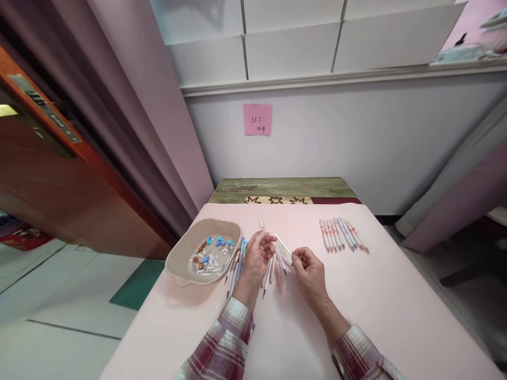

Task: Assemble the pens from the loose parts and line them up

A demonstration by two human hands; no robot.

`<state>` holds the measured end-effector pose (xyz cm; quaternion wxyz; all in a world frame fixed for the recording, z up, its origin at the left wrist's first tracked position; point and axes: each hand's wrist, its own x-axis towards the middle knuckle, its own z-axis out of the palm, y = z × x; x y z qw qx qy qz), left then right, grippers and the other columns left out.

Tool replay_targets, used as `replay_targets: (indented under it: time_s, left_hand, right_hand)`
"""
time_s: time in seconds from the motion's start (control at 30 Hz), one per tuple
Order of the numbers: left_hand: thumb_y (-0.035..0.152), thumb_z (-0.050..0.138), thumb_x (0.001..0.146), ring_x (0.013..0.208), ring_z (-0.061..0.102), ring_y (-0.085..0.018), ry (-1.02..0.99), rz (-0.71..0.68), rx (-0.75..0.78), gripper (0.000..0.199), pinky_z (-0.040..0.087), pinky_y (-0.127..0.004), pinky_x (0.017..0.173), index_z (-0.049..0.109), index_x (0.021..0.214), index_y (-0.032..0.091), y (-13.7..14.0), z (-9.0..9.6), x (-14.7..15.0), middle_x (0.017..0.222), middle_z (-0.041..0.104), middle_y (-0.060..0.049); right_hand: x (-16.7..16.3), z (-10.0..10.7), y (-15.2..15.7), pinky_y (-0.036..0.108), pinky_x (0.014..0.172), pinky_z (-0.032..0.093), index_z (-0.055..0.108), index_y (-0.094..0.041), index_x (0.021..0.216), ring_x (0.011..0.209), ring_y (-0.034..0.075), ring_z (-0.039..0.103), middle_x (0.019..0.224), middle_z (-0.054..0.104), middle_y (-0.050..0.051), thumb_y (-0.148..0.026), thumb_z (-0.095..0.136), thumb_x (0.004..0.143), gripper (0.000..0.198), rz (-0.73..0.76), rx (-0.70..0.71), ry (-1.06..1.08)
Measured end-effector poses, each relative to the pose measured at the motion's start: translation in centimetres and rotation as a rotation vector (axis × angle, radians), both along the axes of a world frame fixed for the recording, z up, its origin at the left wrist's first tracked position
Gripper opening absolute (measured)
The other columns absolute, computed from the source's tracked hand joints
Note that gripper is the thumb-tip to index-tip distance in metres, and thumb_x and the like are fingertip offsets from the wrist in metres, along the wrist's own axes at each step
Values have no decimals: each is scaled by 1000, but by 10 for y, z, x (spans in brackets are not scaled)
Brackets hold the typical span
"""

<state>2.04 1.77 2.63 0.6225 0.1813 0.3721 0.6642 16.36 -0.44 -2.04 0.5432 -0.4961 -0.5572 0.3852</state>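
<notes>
My right hand point(311, 272) pinches a thin white pen refill point(283, 245) by its near end; the refill slants up and left toward the other hand's fingertips. The fingers of my left hand point(257, 257) are curled together around a slim pen part point(261, 222), whose pale end sticks out beyond them. Most of that part is hidden by the fingers. Below and between the hands, several loose pens point(272, 272) lie on the pink table cover, some with pinkish barrels. More pens point(234, 269), blue and white, lie left of my left wrist, partly covered by it.
A beige basin point(178, 253) at the left holds small blue, brown, white and clear pieces. A row of assembled-looking pens point(343, 235) lies at the right on the pink table cover point(356, 295). Behind the table is a wall with a pink note point(257, 120).
</notes>
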Motion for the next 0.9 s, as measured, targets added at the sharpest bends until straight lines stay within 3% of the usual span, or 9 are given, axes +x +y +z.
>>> replay_targets:
  time_s: [0.17, 0.57, 0.9]
  left_hand:
    - [25, 75, 71, 53, 59, -6, -115, 34, 67, 27, 43, -14, 48, 56, 88, 16, 5, -14, -7, 79, 72, -4]
    - [25, 74, 75, 43, 48, -1, -157, -43, 79, 20, 28, -12, 37, 58, 83, 16, -2, -13, -3, 74, 67, 0]
    - [29, 73, 75, 41, 51, -5, 11, -134, 46, 23, 34, -13, 36, 56, 80, 15, -11, -14, 11, 59, 62, 2]
  right_hand:
    - [-2, 6, -5, 20, 45, 33, 56, -19, 80, 45, 9, 41, 57, 50, -5, -31, 56, 85, 13, -27, 87, -61]
    - [-7, 11, -7, 19, 43, 35, 56, -19, 79, 42, 8, 41, 54, 49, -6, -27, 55, 86, 11, 12, 161, -227]
    - [-8, 11, -11, 19, 45, 39, 61, -19, 86, 43, 8, 45, 55, 53, -6, -27, 64, 84, 9, -136, 263, -197]
